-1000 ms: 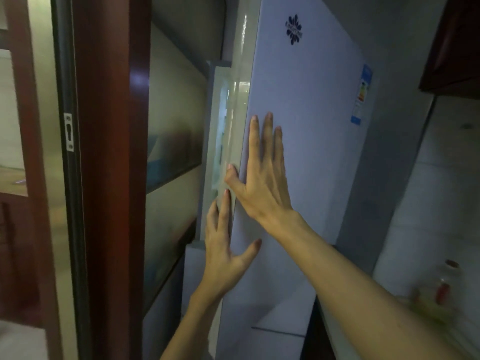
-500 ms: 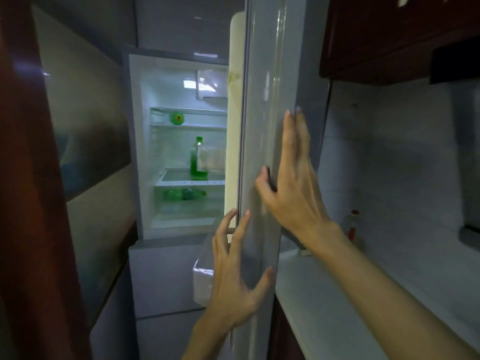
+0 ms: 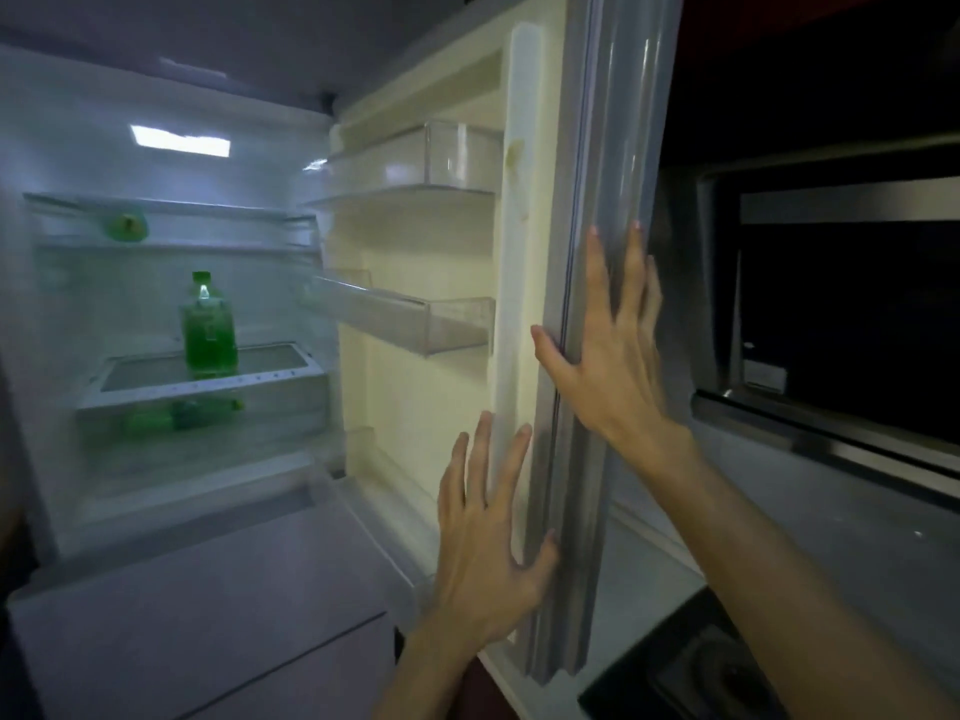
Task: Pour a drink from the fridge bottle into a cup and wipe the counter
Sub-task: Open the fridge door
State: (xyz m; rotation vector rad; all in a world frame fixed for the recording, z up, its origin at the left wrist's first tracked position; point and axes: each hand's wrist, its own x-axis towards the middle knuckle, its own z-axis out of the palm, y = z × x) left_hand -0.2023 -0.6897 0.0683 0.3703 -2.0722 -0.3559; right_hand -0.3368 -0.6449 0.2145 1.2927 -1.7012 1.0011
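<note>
The fridge stands wide open, lit inside. A green bottle (image 3: 208, 330) stands upright on the middle shelf (image 3: 156, 387), left of centre. A second green bottle (image 3: 182, 414) lies on its side below that shelf. The fridge door (image 3: 597, 252) is swung out to the right. My right hand (image 3: 605, 366) lies flat on the door's outer edge, fingers spread, thumb hooked on the inner side. My left hand (image 3: 485, 532) is lower, fingers apart against the door's inner edge, holding nothing. No cup is in view.
A small green round thing (image 3: 127, 227) sits on the top shelf. Door bins (image 3: 415, 324) hold nothing. To the right are a grey counter (image 3: 644, 579), a dark cooktop (image 3: 701, 672) and a steel-framed window or hood (image 3: 831, 356). The freezer drawer front (image 3: 208, 615) is below.
The fridge door has swung from nearly shut to wide open. Both hands have followed its edge to the right, and the fridge interior now fills the left of the view.
</note>
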